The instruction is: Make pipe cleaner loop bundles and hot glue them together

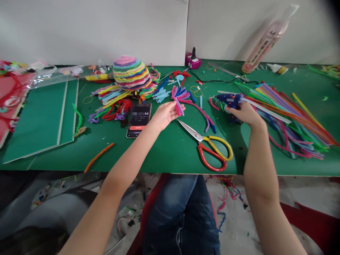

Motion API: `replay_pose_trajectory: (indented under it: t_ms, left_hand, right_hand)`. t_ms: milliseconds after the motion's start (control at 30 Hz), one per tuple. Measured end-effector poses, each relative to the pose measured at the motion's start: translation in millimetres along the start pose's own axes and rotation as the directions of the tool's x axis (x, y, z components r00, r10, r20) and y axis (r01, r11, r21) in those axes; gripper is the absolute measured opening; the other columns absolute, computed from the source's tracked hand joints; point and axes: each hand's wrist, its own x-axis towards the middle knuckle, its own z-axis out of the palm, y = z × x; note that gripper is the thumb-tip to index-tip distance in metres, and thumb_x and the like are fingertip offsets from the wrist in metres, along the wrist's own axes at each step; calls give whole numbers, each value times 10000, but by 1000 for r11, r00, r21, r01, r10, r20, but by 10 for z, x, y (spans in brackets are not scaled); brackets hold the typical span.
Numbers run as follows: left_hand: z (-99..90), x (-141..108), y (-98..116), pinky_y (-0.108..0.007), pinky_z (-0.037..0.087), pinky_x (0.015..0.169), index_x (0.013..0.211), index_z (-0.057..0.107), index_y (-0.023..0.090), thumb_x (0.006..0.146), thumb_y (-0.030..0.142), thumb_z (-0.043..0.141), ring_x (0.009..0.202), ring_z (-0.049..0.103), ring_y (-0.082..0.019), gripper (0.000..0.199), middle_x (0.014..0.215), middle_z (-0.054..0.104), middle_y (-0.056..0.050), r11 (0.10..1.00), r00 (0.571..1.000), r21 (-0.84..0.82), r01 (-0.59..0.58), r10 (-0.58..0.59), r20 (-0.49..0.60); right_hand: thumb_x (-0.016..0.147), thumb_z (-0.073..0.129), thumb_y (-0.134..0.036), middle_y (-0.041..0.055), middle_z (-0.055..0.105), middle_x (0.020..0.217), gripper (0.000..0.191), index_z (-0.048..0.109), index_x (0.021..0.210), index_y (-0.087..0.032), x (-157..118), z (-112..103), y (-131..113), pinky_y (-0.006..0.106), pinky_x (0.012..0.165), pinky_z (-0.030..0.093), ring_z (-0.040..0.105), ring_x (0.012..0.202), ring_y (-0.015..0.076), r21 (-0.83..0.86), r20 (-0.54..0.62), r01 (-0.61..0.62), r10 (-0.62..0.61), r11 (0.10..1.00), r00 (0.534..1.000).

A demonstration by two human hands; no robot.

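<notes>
My left hand [166, 113] pinches a small bunch of pink and purple pipe cleaners [178, 106], its other fingers held out straight. More short purple and blue pieces fan out just behind it on the table. On the right, my right hand [247, 112] is closed round the handle of a dark blue hot glue gun [230, 99], whose nozzle points left toward the bunch. Between my hands lies a pair of scissors [197, 134], blades spread slightly, with one yellow and one red handle. Part of the glue gun's grip is hidden by my fingers.
A striped pipe-cleaner dome [130, 74] stands behind a phone [138, 120]. Long pipe cleaners [289, 113] lie at the right. A pink bottle [265, 42] stands at the back near a pink plug box [193, 61] with a black cord. A green board [39, 117] lies left.
</notes>
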Motion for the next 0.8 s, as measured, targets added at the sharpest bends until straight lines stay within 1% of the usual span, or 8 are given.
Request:
replay_pose_trajectory:
  t_ms: [133, 233, 333, 433, 567, 667, 733, 800]
  left_hand:
    - [12, -1, -14, -237, 569, 720, 779, 634, 162, 852, 99, 590, 820, 713, -131, 106, 873, 755, -69, 1000, 1000, -1, -12, 12, -24]
    - [18, 0, -23, -254, 571, 698, 757, 638, 157, 833, 79, 603, 803, 714, -142, 115, 881, 756, -77, 1000, 999, 6, -14, 14, -45]
    - [13, -5, -21, -260, 568, 679, 772, 641, 163, 819, 97, 625, 775, 713, -143, 83, 898, 757, -76, 999, 999, 40, 0, 2, -48]
    - [5, -15, -11, -280, 560, 707, 798, 625, 177, 806, 133, 652, 772, 712, -138, 53, 927, 753, -57, 997, 999, 77, 19, -15, -49]
    - [-11, -4, -13, -279, 544, 727, 820, 638, 195, 804, 143, 659, 746, 697, -113, 58, 899, 743, -27, 996, 997, 73, 48, -44, -59]
    - [-32, 27, -35, -261, 543, 709, 827, 665, 205, 804, 122, 652, 701, 679, -96, 87, 836, 730, -11, 998, 999, 43, 51, -51, -18]
    - [-41, 40, -46, -258, 549, 700, 825, 676, 209, 805, 124, 655, 681, 673, -94, 90, 810, 722, -10, 998, 999, 49, 28, -29, 26]
    - [-39, 35, -47, -256, 559, 700, 829, 685, 214, 806, 127, 657, 688, 677, -96, 94, 814, 723, -14, 998, 998, 61, -5, 1, 61]
  right_hand:
    - [745, 654, -363, 37, 594, 681, 240, 656, 828, -139, -2, -5, -68, 292, 591, 375, 476, 596, 121, -54, -86, -101, 97, 993, 992]
    - [766, 601, -250, 109, 659, 825, 144, 649, 831, -130, -28, -49, -197, 269, 595, 391, 538, 647, 103, 192, -138, -130, 158, 973, 978]
    - [770, 545, -147, 153, 676, 971, 89, 613, 826, -135, -35, -65, -283, 251, 587, 414, 599, 679, 93, 463, -183, -95, 200, 881, 963]
    - [766, 564, -129, 143, 671, 958, 38, 596, 766, -149, -39, -60, -322, 252, 518, 375, 567, 624, 77, 565, -213, -50, 204, 824, 955]
    - [729, 652, -153, 65, 619, 771, 100, 558, 706, -180, -82, -28, -415, 262, 455, 287, 457, 547, 62, 712, -178, -54, 255, 700, 950]
    - [670, 688, -161, 12, 555, 704, 135, 560, 705, -186, -133, 39, -522, 247, 444, 277, 434, 550, 62, 797, -109, -44, 215, 603, 970]
    - [618, 714, -178, -2, 551, 704, 176, 566, 711, -193, -164, 111, -585, 233, 443, 297, 471, 572, 71, 804, -55, -44, 148, 593, 988]
    - [595, 744, -240, -8, 565, 692, 224, 553, 707, -206, -191, 206, -630, 234, 444, 324, 508, 576, 90, 771, -25, -36, 87, 636, 996]
